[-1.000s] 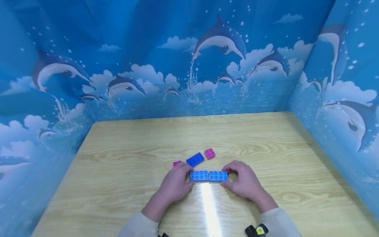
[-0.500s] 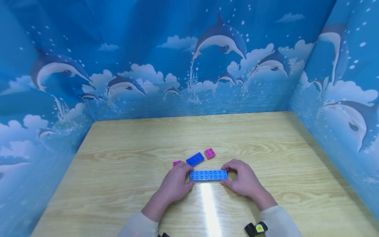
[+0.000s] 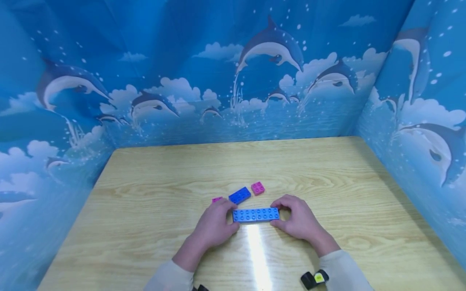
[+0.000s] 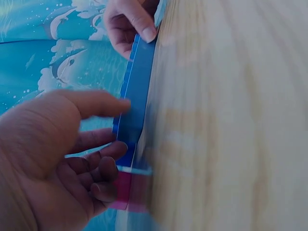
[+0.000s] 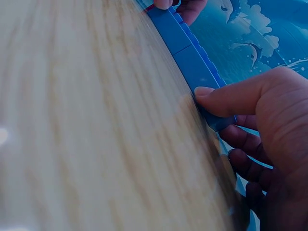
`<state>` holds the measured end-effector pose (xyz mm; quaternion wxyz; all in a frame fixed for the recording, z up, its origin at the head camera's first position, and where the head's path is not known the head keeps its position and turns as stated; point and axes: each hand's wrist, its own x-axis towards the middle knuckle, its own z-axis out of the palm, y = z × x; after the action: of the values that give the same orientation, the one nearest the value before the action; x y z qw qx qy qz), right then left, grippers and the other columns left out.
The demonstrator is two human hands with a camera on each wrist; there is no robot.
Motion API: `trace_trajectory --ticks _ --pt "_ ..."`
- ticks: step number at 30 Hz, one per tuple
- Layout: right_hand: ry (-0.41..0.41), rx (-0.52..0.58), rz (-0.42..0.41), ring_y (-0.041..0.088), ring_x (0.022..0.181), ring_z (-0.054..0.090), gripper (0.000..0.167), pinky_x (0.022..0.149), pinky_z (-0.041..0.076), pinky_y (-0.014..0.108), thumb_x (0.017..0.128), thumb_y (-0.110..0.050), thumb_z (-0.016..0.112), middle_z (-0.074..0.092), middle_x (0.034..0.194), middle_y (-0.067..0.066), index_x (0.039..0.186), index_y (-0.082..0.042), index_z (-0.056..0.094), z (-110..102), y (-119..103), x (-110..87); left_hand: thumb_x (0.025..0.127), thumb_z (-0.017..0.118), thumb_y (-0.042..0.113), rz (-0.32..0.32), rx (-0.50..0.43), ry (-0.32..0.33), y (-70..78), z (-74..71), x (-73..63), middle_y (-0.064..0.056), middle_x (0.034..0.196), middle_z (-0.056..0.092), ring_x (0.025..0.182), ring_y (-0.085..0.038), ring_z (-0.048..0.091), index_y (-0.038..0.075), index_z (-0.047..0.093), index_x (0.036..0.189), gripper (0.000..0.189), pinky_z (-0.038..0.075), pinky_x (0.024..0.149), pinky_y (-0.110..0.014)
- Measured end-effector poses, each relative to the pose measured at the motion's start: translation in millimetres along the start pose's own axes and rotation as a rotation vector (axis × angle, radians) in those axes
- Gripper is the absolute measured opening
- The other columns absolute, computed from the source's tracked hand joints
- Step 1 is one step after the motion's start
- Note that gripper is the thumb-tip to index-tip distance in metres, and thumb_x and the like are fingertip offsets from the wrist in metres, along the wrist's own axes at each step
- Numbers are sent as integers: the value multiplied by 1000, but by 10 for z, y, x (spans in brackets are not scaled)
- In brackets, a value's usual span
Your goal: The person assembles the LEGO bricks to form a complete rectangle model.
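Two light blue toy building bricks lie end to end on the table, forming one straight row with a thin seam between them. My left hand (image 3: 216, 224) pinches the outer end of the left light blue brick (image 3: 244, 216) between thumb and fingers. At the opposite end, my right hand (image 3: 300, 220) grips the right light blue brick (image 3: 267, 214); in the right wrist view the thumb presses on the near side of that brick (image 5: 195, 65). Studs face up on both.
Just behind the row lie a dark blue brick (image 3: 240, 195) and a small pink brick (image 3: 257, 188). Another pink brick (image 3: 217, 199) is partly hidden behind the left hand. A dolphin-print backdrop (image 3: 204, 81) surrounds the wood-grain table (image 3: 153, 182).
The narrow gap between the two light blue bricks has closed as the right hand brought its brick slightly left. The left hand has barely moved.
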<state>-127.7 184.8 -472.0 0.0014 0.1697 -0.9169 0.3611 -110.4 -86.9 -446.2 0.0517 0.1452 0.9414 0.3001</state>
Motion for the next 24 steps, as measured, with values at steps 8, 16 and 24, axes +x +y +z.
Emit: trace_trajectory --ticks 8,16,24 --pt "9 27 -11 13 97 59 41 91 48 43 68 -18 91 63 98 -14 105 -19 73 9 23 -2 83 78 23 -22 -91 164 21 -71 86 -3 108 62 92 -18 60 5 67 118 41 53 81 -36" --pt "23 58 -30 13 94 59 41 87 49 41 67 -17 92 63 96 -14 104 -17 73 14 52 -5 84 80 23 -89 -18 187 42 -58 225 -2 115 62 101 -19 60 8 67 122 43 52 89 -36" --pt "32 65 -38 13 93 60 41 87 49 42 66 -15 93 65 96 -13 102 -19 73 22 67 -3 83 81 26 -121 94 142 60 -35 327 -4 111 62 93 -18 61 8 68 121 44 54 84 -36"
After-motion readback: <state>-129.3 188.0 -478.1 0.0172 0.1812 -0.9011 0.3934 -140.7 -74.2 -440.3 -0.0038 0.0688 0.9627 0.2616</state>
